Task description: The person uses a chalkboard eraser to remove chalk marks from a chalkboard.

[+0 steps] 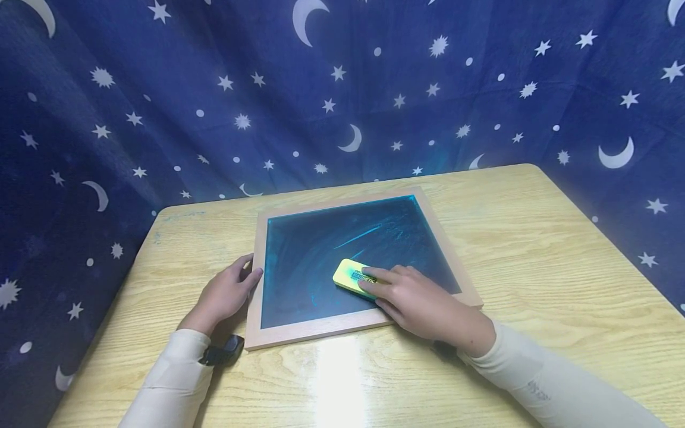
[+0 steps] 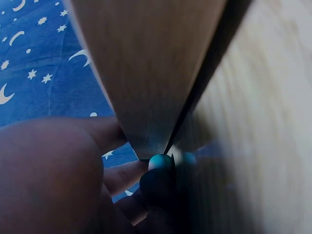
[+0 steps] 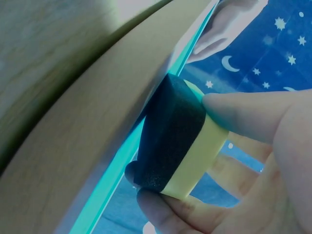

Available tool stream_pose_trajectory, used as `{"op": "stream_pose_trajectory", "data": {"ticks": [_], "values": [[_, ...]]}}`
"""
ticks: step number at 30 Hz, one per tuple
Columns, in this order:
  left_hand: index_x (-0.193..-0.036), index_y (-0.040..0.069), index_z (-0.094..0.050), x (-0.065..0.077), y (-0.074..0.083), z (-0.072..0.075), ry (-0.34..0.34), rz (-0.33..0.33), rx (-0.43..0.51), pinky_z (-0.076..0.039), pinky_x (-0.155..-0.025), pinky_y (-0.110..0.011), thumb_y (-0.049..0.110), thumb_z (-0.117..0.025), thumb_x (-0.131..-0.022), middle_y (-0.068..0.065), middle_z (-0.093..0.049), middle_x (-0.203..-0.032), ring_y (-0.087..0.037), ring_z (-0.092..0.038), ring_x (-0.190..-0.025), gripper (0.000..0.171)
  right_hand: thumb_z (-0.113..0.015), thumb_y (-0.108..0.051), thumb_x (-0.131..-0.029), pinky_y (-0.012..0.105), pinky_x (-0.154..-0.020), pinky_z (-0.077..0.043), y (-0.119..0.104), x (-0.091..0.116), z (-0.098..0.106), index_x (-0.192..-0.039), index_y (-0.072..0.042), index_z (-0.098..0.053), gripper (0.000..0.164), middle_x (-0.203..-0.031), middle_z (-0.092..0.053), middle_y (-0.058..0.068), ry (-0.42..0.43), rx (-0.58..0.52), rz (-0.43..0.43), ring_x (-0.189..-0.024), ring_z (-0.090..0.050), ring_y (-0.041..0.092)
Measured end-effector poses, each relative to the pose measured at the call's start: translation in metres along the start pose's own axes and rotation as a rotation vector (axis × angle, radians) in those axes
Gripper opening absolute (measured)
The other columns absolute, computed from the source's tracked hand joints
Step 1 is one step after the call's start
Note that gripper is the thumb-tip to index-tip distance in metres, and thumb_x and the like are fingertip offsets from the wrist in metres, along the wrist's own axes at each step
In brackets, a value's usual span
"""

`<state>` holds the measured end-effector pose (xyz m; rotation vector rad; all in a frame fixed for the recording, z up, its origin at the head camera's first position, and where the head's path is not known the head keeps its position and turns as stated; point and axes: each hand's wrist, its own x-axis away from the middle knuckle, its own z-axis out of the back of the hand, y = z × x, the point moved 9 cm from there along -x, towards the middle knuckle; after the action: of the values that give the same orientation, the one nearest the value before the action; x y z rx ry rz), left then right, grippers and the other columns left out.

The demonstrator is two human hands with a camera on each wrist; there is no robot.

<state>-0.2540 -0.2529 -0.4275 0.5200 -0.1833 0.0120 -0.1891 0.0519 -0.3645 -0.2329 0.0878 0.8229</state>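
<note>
Two hands work at a small blackboard [image 1: 299, 267] on the table [image 1: 562, 267], and from where I stand the right hand [image 1: 423, 297] is the busy one. It holds a yellow eraser [image 1: 348, 273], fingers bent over it; the right wrist view shows the thumb on one side, fingertips on the other, and the dark layer [image 3: 170, 131] towards the board. Whether that layer sits flat I can't tell.

The eraser is in the lower middle of the board, reaching out to the left of the right hand. Its long axis slants from upper left to lower right, the bare end pointing left and slightly up the frame. A blue chalk line [image 1: 357, 236] lies above it, running crosswise from lower left to upper right; the right hand is the nearer one.

At the left, the left hand [image 1: 227, 291] grips the wooden border [image 1: 321, 327], thumb on top, fingers against the outer side.
</note>
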Motion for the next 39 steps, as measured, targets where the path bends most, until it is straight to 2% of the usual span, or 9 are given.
{"op": "stream_pose_trajectory", "data": {"ticks": [11,17,25,31,39], "values": [[-0.157,0.008,-0.031,0.000,-0.001,0.000,-0.004,0.008,-0.002,-0.040,-0.107,-0.065,0.052,-0.036,-0.106,-0.028,-0.050,-0.146,-0.048,-0.050,-0.134,0.068,-0.066,-0.019,-0.097,0.045,-0.095,-0.052,-0.013,0.001,-0.003,-0.138,-0.019,-0.062,0.041,-0.147,-0.056,0.007,-0.003,-0.020,0.056,-0.111,-0.065,0.026],[-0.157,0.008,-0.031,0.000,0.000,0.000,-0.005,0.011,-0.003,-0.040,-0.107,-0.066,0.052,-0.036,-0.106,-0.028,-0.049,-0.147,-0.048,-0.049,-0.134,0.068,-0.066,-0.019,-0.098,0.045,-0.096,-0.052,-0.013,0.001,-0.004,-0.138,-0.019,-0.062,0.041,-0.147,-0.056,0.007,-0.002,-0.029,0.056,-0.113,-0.065,0.027],[-0.157,0.009,-0.030,0.001,0.001,0.000,-0.007,0.006,0.012,-0.040,-0.107,-0.065,0.051,-0.036,-0.106,-0.027,-0.051,-0.146,-0.047,-0.050,-0.133,0.067,-0.065,-0.018,-0.098,0.046,-0.092,-0.052,-0.008,0.000,-0.003,-0.138,-0.020,-0.062,0.040,-0.148,-0.056,0.006,-0.008,-0.056,0.026,-0.111,-0.065,0.027],[-0.157,0.009,-0.030,0.000,0.001,-0.001,-0.008,0.006,0.010,-0.040,-0.107,-0.065,0.052,-0.036,-0.106,-0.027,-0.050,-0.147,-0.047,-0.050,-0.134,0.067,-0.066,-0.017,-0.097,0.046,-0.088,-0.052,0.000,-0.001,-0.002,-0.137,-0.018,-0.063,0.040,-0.147,-0.056,0.006,0.007,-0.034,-0.011,-0.106,-0.065,0.027],[-0.157,0.009,-0.030,0.000,0.001,0.000,-0.003,0.004,0.006,-0.040,-0.107,-0.065,0.051,-0.036,-0.106,-0.027,-0.051,-0.146,-0.047,-0.051,-0.133,0.066,-0.067,-0.012,-0.096,0.053,-0.097,-0.051,0.023,-0.003,0.001,-0.136,-0.016,-0.064,0.041,-0.146,-0.057,0.010,0.032,-0.034,-0.113,-0.112,-0.065,0.035]]}}
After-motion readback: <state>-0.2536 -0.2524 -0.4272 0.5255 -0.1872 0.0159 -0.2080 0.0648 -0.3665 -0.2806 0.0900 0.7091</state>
